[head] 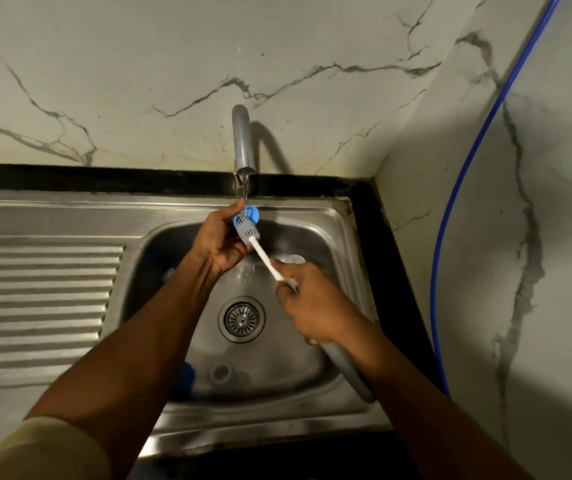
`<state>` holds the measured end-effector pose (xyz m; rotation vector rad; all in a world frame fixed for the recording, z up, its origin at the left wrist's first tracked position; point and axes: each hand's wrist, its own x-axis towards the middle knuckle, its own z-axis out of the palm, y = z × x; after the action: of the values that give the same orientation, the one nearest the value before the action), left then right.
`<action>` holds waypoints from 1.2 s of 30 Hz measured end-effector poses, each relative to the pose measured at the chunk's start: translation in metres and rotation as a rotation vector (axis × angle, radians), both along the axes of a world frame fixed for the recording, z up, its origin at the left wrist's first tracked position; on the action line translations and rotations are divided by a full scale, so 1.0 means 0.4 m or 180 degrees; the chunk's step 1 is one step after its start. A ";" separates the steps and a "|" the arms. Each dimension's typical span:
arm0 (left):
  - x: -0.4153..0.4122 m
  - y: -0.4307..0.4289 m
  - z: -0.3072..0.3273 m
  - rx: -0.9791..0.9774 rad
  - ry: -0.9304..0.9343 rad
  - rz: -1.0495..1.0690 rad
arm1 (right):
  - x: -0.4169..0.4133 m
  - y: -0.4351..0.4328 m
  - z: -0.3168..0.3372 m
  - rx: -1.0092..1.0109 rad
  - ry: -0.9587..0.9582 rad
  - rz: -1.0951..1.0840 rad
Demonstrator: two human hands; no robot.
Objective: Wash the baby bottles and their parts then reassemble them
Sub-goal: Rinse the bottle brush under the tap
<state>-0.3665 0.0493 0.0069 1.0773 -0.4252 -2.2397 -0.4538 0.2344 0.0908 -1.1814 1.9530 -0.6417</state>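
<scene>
My left hand (218,244) grips a blue bottle ring (252,214) under the tap (243,140), where a thin stream of water runs. My right hand (312,303) holds a bottle brush by its white stem (265,259). The grey bristle head (247,230) of the brush is pushed into the blue ring. The brush's grey handle end (350,372) sticks out behind my right hand. In the steel sink (343,237) lie a clear bottle part (293,259) at the back, a blue part (184,377) and a clear round part (221,374) at the front.
A ribbed steel drainboard (38,299) lies left of the basin. The drain strainer (241,319) sits in the basin's middle. Marble walls rise behind and to the right, and a blue hose (457,202) runs down the right wall.
</scene>
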 end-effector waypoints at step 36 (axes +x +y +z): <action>-0.007 0.020 -0.031 0.0166 0.0405 0.0652 | 0.057 -0.011 -0.008 -0.0073 0.0162 -0.0311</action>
<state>-0.3693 0.0574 -0.0056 0.9522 -0.1944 -2.1318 -0.4309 0.2300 0.0876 -1.1316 2.0616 -0.6921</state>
